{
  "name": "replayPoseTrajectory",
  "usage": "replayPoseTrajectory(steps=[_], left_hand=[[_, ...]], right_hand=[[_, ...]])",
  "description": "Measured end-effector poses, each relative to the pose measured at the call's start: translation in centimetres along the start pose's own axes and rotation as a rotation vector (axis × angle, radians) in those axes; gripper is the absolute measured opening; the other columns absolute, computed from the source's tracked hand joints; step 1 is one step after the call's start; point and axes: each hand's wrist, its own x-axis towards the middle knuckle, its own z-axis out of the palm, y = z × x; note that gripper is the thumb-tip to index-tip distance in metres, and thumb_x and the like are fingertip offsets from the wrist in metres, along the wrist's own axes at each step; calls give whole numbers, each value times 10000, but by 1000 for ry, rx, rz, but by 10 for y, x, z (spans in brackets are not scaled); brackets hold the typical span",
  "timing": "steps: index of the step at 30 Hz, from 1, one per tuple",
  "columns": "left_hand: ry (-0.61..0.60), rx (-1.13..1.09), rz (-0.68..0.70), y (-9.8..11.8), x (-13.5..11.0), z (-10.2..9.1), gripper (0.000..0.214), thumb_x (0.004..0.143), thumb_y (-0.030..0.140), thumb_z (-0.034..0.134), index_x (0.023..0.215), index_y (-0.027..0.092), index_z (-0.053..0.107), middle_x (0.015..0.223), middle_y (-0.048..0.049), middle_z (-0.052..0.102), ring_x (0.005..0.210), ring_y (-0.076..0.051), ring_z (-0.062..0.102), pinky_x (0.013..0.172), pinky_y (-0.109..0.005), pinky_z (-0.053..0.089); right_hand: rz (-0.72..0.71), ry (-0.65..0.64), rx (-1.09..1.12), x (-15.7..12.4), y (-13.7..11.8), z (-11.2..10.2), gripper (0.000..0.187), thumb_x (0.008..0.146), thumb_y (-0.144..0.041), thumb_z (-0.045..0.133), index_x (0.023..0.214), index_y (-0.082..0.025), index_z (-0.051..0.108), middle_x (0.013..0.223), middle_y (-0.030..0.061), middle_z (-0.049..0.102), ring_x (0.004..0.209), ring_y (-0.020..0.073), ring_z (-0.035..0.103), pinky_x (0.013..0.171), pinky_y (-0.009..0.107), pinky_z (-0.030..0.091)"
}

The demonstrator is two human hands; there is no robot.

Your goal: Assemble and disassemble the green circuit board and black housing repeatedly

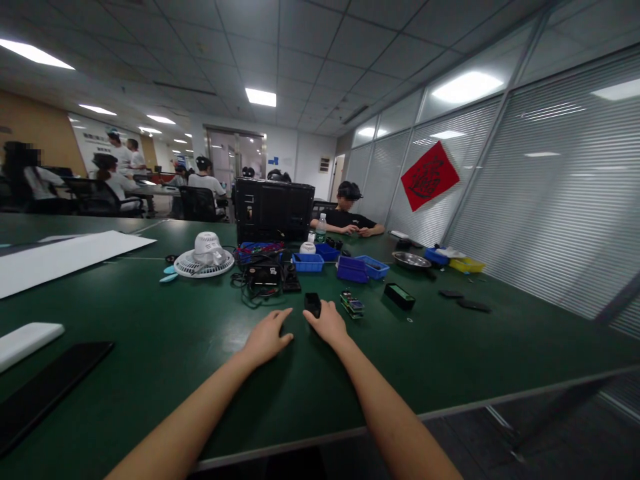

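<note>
Both of my arms reach forward over a dark green table (pixel 150 347). My left hand (pixel 267 335) lies flat on the table top with its fingers stretched out and nothing in it. My right hand (pixel 327 321) rests just to its right, fingers touching the near side of a small black boxy object (pixel 313 303) that stands on the table. A small circuit-board part (pixel 352 304) lies just right of that, and a black and green rectangular case (pixel 399 296) further right.
Behind are a white fan (pixel 205 257), tangled black cables and devices (pixel 265 277), blue bins (pixel 356 268), a metal bowl (pixel 411 261) and a black monitor back (pixel 273 211). A person sits across the table (pixel 347 217). A black slab (pixel 45 393) and white bar (pixel 25 340) lie left.
</note>
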Motion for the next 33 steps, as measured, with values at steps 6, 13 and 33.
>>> replayPoseTrajectory(steps=[6, 13, 33], left_hand=[[170, -17, 9, 24, 15, 45, 576, 753, 338, 547, 1297, 237, 385, 1357, -103, 333, 1184, -230, 408, 969, -331, 329], [152, -9, 57, 24, 20, 50, 345, 807, 285, 473, 1144, 226, 519, 985, -60, 510, 901, -170, 517, 816, -276, 396], [177, -119, 119, 25, 16, 45, 203, 810, 214, 447, 959, 219, 585, 819, -22, 573, 818, -149, 525, 750, -262, 396]], right_hand=[[143, 367, -68, 8, 23, -36, 525, 865, -525, 287, 1150, -153, 524, 1120, 158, 495, 1053, 266, 469, 828, 341, 377], [330, 154, -183, 26, 62, -41, 511, 785, -499, 483, 1051, -69, 564, 1043, 218, 544, 998, 317, 503, 806, 398, 407], [152, 71, -254, 26, 62, -32, 541, 761, -507, 505, 1217, -217, 486, 1151, 150, 489, 1042, 313, 461, 800, 393, 400]])
